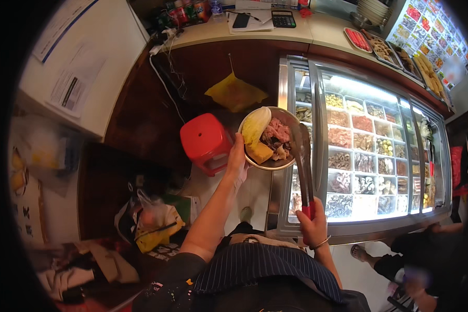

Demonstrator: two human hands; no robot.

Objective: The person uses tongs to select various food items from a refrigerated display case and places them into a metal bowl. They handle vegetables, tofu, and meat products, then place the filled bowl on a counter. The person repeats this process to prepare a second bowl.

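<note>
My left hand (237, 165) is closed round the left side of a round metal bowl (281, 167), held up in front of me. In the bowl lie a pale cabbage leaf (256, 127), pink sliced meat (278, 131), a yellow-orange block of food (260, 152) and some dark pieces. A pair of tongs (304, 177) with a red handle is in my right hand (314, 224). Their dark jaws reach up along the bowl's right edge; whether they touch it I cannot tell.
Right of the bowl stands a lit glass display case (320, 156) with several food tubs. Food trays (358, 40) sit on the counter (296, 32) behind it, along with a calculator (283, 19) and phone (241, 20). A red stool (205, 136) stands left. Another person (426, 255) is lower right.
</note>
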